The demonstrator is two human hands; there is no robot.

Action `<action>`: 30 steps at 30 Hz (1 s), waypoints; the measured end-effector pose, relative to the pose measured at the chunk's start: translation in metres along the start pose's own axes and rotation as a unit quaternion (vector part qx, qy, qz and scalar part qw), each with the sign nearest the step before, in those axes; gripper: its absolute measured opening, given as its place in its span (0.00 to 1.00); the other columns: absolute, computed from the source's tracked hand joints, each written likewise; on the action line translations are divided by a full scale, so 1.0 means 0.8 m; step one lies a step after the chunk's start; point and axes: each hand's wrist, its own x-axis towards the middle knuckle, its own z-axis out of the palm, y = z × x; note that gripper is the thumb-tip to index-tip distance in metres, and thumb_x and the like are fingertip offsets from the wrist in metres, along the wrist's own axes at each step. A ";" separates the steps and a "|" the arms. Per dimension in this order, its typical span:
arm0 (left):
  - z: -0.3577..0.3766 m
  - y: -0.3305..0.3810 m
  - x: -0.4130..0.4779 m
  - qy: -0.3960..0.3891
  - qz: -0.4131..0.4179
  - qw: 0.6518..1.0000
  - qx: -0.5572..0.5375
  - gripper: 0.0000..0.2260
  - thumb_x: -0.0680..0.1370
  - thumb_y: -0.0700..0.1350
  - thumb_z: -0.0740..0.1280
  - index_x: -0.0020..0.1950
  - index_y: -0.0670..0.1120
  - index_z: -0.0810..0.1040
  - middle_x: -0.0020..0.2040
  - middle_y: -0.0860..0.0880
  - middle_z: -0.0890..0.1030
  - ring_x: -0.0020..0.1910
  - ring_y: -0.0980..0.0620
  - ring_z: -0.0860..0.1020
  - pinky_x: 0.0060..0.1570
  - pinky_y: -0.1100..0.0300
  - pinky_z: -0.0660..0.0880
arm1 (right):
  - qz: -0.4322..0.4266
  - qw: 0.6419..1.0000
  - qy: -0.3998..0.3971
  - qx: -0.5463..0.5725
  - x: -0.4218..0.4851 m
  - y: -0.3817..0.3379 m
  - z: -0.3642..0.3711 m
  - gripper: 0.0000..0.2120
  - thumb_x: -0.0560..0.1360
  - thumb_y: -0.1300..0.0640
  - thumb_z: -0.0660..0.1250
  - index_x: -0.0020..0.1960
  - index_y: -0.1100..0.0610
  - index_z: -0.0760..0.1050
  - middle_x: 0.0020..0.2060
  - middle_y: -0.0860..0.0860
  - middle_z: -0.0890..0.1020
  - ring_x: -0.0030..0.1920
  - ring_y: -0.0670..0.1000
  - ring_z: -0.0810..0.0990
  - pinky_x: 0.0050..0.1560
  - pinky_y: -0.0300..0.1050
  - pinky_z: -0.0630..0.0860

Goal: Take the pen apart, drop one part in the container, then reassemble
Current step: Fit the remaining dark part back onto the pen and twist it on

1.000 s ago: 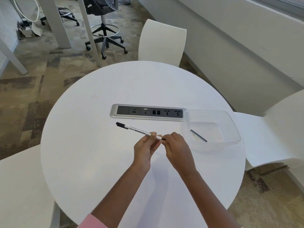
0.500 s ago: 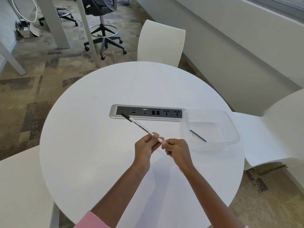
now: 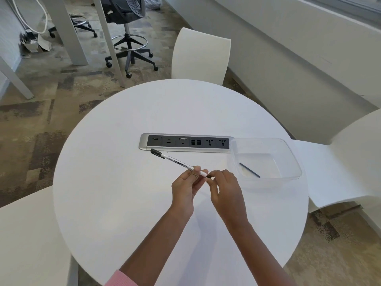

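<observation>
A white marker pen [image 3: 177, 163] with a black cap at its far end slants up to the left above the round white table [image 3: 115, 203]. My left hand [image 3: 185, 186] pinches the pen's barrel near its near end. The fingertips of my right hand [image 3: 224, 190] close on a small black end piece [image 3: 209, 176] at that same end. A thin dark refill rod [image 3: 249, 170] lies inside the clear plastic container [image 3: 288, 153] to the right of my hands.
A silver power and data socket strip [image 3: 185, 142] is set into the table just beyond the pen. White chairs stand at the far side [image 3: 202, 56], the right [image 3: 340, 162] and the near left [image 3: 24, 240]. A black office chair [image 3: 127, 34] is farther back.
The pen's capped end swung toward the socket strip and then lowered a little. My right hand has shifted its fingertips at the pen's near end. The rod in the container stayed put.
</observation>
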 end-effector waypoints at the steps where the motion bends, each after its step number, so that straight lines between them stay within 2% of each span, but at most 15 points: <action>1: 0.000 0.000 -0.001 -0.001 -0.004 1.000 -0.010 0.05 0.75 0.39 0.67 0.39 0.41 0.80 0.32 0.49 0.84 0.35 0.57 0.83 0.41 0.68 0.80 | -0.016 1.000 0.010 -0.020 0.001 -0.001 -0.001 0.02 0.72 0.65 0.67 0.42 0.64 0.77 0.32 0.59 0.78 0.34 0.59 0.76 0.30 0.48 0.76; 4: 0.000 0.000 -0.002 -0.001 -0.002 1.000 -0.017 0.04 0.75 0.39 0.66 0.41 0.41 0.79 0.32 0.49 0.85 0.35 0.57 0.83 0.40 0.68 0.80 | -0.042 0.998 0.018 -0.044 0.005 -0.002 -0.001 0.03 0.70 0.69 0.68 0.38 0.66 0.77 0.29 0.60 0.76 0.30 0.59 0.74 0.24 0.47 0.75; 7: 0.000 0.000 -0.001 -0.002 0.009 1.000 0.004 0.05 0.75 0.39 0.66 0.41 0.40 0.79 0.31 0.50 0.84 0.35 0.58 0.83 0.40 0.69 0.79 | -0.032 0.999 0.002 -0.010 0.009 -0.004 0.001 0.05 0.70 0.70 0.68 0.35 0.67 0.76 0.27 0.61 0.73 0.28 0.59 0.72 0.26 0.46 0.71; 10: -0.003 0.000 0.000 -0.006 0.017 0.999 0.039 0.05 0.75 0.39 0.66 0.41 0.40 0.78 0.30 0.50 0.84 0.34 0.59 0.82 0.39 0.70 0.79 | 0.034 0.997 -0.042 0.048 0.009 -0.003 0.004 0.08 0.73 0.66 0.66 0.36 0.67 0.76 0.28 0.58 0.69 0.32 0.56 0.69 0.32 0.46 0.64; 13: -0.006 -0.001 0.001 -0.020 0.021 0.997 0.066 0.06 0.76 0.38 0.65 0.40 0.40 0.78 0.30 0.50 0.84 0.34 0.58 0.82 0.39 0.69 0.79 | 0.140 0.974 -0.094 0.148 0.008 0.000 0.004 0.10 0.74 0.64 0.63 0.35 0.63 0.77 0.29 0.54 0.70 0.34 0.53 0.68 0.35 0.44 0.62; 15: -0.009 -0.002 0.001 -0.028 0.021 0.996 0.084 0.06 0.76 0.38 0.65 0.40 0.39 0.78 0.30 0.50 0.84 0.33 0.57 0.82 0.40 0.68 0.79 | 0.208 0.945 -0.113 0.226 0.008 0.000 0.001 0.15 0.73 0.65 0.63 0.28 0.57 0.75 0.26 0.51 0.71 0.31 0.51 0.69 0.34 0.43 0.64; 17: -0.012 -0.002 0.001 -0.035 0.018 0.994 0.101 0.07 0.76 0.38 0.65 0.39 0.40 0.78 0.30 0.50 0.84 0.31 0.56 0.81 0.40 0.67 0.80 | 0.265 0.907 -0.145 0.294 0.011 0.001 -0.003 0.18 0.73 0.65 0.64 0.25 0.54 0.74 0.21 0.48 0.71 0.27 0.48 0.68 0.30 0.37 0.65; 19: -0.015 -0.003 0.001 -0.044 0.013 0.992 0.119 0.08 0.76 0.38 0.65 0.38 0.40 0.78 0.31 0.50 0.84 0.30 0.55 0.80 0.40 0.67 0.80 | 0.318 0.858 -0.193 0.353 0.014 0.006 -0.006 0.16 0.73 0.66 0.64 0.26 0.58 0.75 0.20 0.48 0.71 0.26 0.48 0.68 0.27 0.34 0.65; 21: -0.018 -0.004 0.000 -0.055 0.007 0.989 0.136 0.08 0.76 0.38 0.65 0.38 0.40 0.78 0.32 0.49 0.83 0.30 0.54 0.80 0.41 0.67 0.80 | 0.372 0.795 -0.246 0.412 0.013 0.013 -0.009 0.14 0.74 0.64 0.63 0.30 0.60 0.76 0.22 0.49 0.72 0.26 0.47 0.69 0.28 0.33 0.68; 23: -0.021 -0.004 0.001 -0.063 0.001 0.987 0.150 0.07 0.76 0.37 0.65 0.39 0.40 0.79 0.32 0.49 0.84 0.31 0.54 0.80 0.42 0.66 0.80 | 0.410 0.727 -0.282 0.472 0.009 0.020 -0.011 0.14 0.76 0.60 0.61 0.34 0.60 0.77 0.24 0.48 0.74 0.26 0.45 0.71 0.28 0.32 0.70; 24: -0.022 -0.004 0.001 -0.062 -0.002 0.986 0.155 0.07 0.76 0.37 0.65 0.39 0.40 0.79 0.32 0.49 0.84 0.32 0.54 0.81 0.41 0.67 0.79 | 0.420 0.708 -0.288 0.490 0.006 0.023 -0.010 0.16 0.78 0.56 0.59 0.35 0.60 0.78 0.24 0.48 0.75 0.26 0.44 0.71 0.28 0.33 0.71; 25: -0.023 -0.004 0.002 -0.055 -0.007 0.986 0.156 0.06 0.76 0.38 0.65 0.40 0.40 0.79 0.32 0.50 0.84 0.33 0.55 0.82 0.40 0.68 0.79 | 0.425 0.705 -0.287 0.489 0.003 0.027 -0.009 0.20 0.78 0.52 0.57 0.35 0.60 0.78 0.23 0.48 0.75 0.26 0.44 0.72 0.28 0.33 0.72; 26: -0.025 -0.004 0.003 -0.044 -0.013 0.987 0.154 0.06 0.76 0.38 0.65 0.40 0.40 0.79 0.32 0.50 0.85 0.33 0.56 0.82 0.39 0.68 0.79 | 0.426 0.721 -0.281 0.469 0.002 0.029 -0.008 0.23 0.79 0.48 0.55 0.35 0.60 0.79 0.23 0.48 0.75 0.25 0.45 0.73 0.29 0.34 0.72; 28: -0.029 -0.004 0.005 -0.019 -0.028 0.990 0.139 0.07 0.76 0.37 0.65 0.40 0.41 0.79 0.31 0.50 0.85 0.33 0.57 0.82 0.38 0.69 0.79 | 0.407 0.785 -0.250 0.394 -0.001 0.032 -0.004 0.26 0.78 0.45 0.54 0.33 0.59 0.79 0.23 0.48 0.76 0.25 0.45 0.74 0.29 0.33 0.73; 30: -0.034 -0.004 0.006 -0.001 -0.043 0.992 0.121 0.06 0.76 0.37 0.65 0.40 0.41 0.79 0.31 0.50 0.85 0.32 0.58 0.82 0.38 0.69 0.79 | 0.362 0.854 -0.206 0.311 -0.005 0.032 0.001 0.21 0.78 0.48 0.57 0.33 0.56 0.78 0.25 0.49 0.75 0.27 0.47 0.74 0.30 0.33 0.73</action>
